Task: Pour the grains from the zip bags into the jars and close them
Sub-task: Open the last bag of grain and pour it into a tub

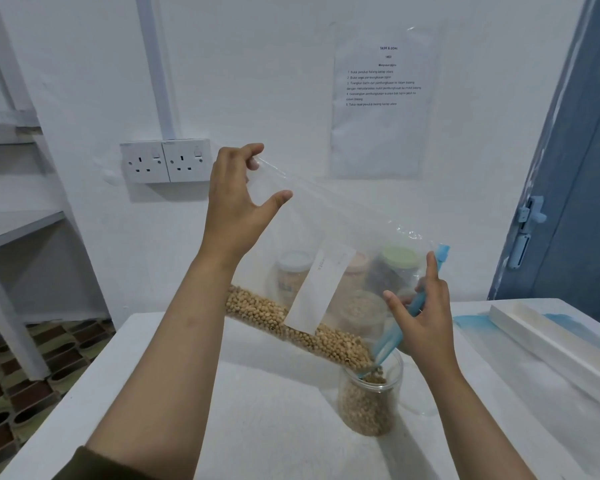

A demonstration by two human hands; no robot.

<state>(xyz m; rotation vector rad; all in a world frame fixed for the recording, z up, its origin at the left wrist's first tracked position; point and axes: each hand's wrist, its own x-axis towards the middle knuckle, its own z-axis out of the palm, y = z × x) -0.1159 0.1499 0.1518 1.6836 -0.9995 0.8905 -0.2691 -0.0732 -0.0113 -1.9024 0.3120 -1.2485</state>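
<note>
A clear zip bag (343,237) with a blue zip strip and a white label is tilted over an open clear jar (369,400) on the white table. Tan grains (291,323) lie along the bag's lower edge and spill from its mouth into the jar, which is partly filled. My left hand (236,202) pinches the bag's raised bottom corner up high. My right hand (420,313) grips the blue zip end just above the jar's mouth. Behind the bag, blurred through the plastic, stand other lidded jars (293,275), one with a green lid (399,258).
The white table (257,427) fills the foreground. A long white tray (551,341) lies at the right. A double wall socket (165,161) and a printed sheet (381,98) hang on the wall. A shelf rack (14,230) stands left, a blue door (575,202) right.
</note>
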